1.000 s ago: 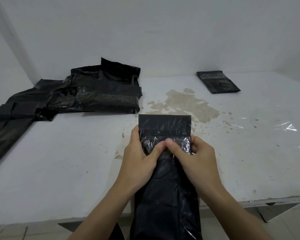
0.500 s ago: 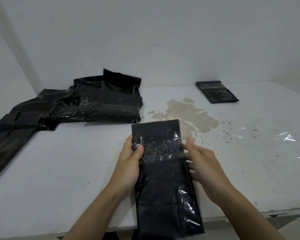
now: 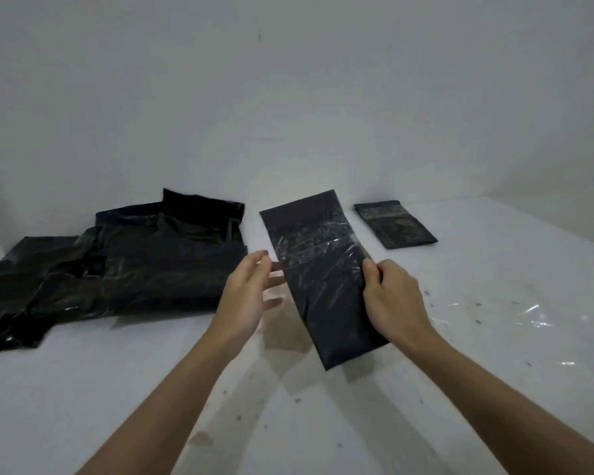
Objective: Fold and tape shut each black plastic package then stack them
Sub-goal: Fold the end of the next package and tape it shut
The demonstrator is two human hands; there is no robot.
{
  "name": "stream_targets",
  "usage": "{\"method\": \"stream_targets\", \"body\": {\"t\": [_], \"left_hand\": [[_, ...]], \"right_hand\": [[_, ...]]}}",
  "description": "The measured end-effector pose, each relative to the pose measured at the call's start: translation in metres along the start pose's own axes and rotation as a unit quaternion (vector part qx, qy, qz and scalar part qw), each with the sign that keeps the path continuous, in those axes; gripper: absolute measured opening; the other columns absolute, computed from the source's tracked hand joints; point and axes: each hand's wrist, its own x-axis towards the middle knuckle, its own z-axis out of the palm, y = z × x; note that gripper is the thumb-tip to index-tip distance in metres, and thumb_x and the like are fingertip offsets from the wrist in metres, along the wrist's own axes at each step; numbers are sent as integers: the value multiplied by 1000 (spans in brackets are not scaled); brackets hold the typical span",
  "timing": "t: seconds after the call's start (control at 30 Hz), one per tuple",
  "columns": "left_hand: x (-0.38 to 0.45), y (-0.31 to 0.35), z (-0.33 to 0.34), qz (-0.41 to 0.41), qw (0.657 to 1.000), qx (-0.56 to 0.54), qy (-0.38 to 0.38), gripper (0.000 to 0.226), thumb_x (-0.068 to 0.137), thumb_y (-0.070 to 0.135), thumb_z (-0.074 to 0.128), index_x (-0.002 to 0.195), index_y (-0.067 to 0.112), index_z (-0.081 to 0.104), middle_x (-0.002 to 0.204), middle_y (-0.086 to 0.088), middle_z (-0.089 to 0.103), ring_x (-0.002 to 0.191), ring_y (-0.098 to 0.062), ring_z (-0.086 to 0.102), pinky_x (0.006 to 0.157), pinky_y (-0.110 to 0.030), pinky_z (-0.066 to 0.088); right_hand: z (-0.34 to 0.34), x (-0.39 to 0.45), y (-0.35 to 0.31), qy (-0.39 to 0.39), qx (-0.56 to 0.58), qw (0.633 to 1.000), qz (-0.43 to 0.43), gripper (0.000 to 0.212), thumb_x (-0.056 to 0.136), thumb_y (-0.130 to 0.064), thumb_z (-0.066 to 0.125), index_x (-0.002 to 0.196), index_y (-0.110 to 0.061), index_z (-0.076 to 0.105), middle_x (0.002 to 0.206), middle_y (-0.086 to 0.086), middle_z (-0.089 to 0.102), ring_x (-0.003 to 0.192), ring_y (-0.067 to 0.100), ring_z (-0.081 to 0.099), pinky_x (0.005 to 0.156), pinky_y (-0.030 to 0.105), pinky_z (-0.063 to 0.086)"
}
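While the taped package (image 3: pixel 326 279) was held above the table (image 3: pixel 460 389), the right hand (image 3: pixel 393 303) gripped its right long edge, thumb on the upper face and fingers curled beneath, so that grip was clamped on the package. The left hand (image 3: pixel 247 296) sat just beside the left edge with fingers straight and apart, holding nothing; contact with the plastic could not be confirmed. Judged light, since one hand carried it. It kept a flat shape, so the fold appeared fairly stiff, though the film looked thin and glossy, probably slippery. An edge pinch near mid-length seemed the sensible hold. Clear tape (image 3: pixel 318 245) crossed the upper half, wrinkled. The long axis ran from near-right to far-left, the taped end pointing away and slightly left. Farther left lay a heap of unfolded black bags (image 3: pixel 124 262). Farthest right, one finished package (image 3: pixel 395 224) lay flat, well apart, the likely stacking spot.
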Motion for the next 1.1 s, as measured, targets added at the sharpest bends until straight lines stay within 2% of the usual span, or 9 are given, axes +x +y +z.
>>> {"method": "stream_targets", "body": {"t": [0.13,0.33,0.4,0.5,0.63,0.7,0.77,0.9,1.1], "left_hand": [[46,-20,34,71,976,196,-59,34,98,29,44,130,19,50,127,2,56,115,-10,52,99,-31,43],[104,-54,92,162,880,398,-203,44,100,37,34,142,24,34,149,9,32,138,-6,25,109,-19,18],[122,-64,102,189,840,455,-226,46,102,34,31,146,23,27,154,9,23,142,-3,9,108,-14,7],[144,-78,109,208,809,493,-242,48,102,35,28,148,23,23,155,11,20,143,-1,2,112,-18,2],[151,-88,111,203,786,520,-265,50,101,40,26,149,28,18,155,17,13,142,2,0,116,-25,-3],[151,-89,112,205,786,521,-262,49,101,40,26,148,29,20,155,17,14,142,1,3,117,-27,-3],[150,-89,113,206,789,519,-255,49,100,41,27,148,30,21,155,17,15,142,1,4,117,-29,-2],[148,-90,114,209,793,517,-246,49,100,41,27,147,30,22,155,17,15,141,2,4,117,-28,-1],[148,-91,113,211,795,512,-247,49,100,41,28,147,29,23,154,17,16,142,1,5,118,-29,-1]], "right_hand": [[-7,85,29,28,-29,998,44,39,102,-31,33,79,-3,48,74,5,50,84,32,54,67,30,30],[-10,182,74,49,-101,987,111,32,102,-24,31,86,-1,47,100,21,58,83,30,48,72,32,35],[-7,205,89,44,-128,984,118,29,101,-20,32,89,0,50,105,23,58,92,35,53,74,34,37],[-5,233,106,35,-152,980,122,31,101,-16,31,98,5,54,110,25,57,102,39,54,79,36,39],[2,256,122,4,-191,970,149,49,102,-32,27,119,8,49,124,25,52,112,39,49,89,37,38],[6,260,125,-6,-286,947,145,56,100,-41,26,129,4,43,136,22,39,122,38,39,97,42,33],[10,259,121,-14,-390,916,87,61,98,-50,25,136,-4,38,141,18,30,128,37,30,102,50,27],[22,252,114,-119,-439,890,-5,79,82,-76,30,139,-22,36,144,15,33,129,38,32,102,53,26],[18,255,121,-161,-415,896,-7,58,85,-57,44,132,-24,38,139,8,38,126,32,36,100,53,30]]}}
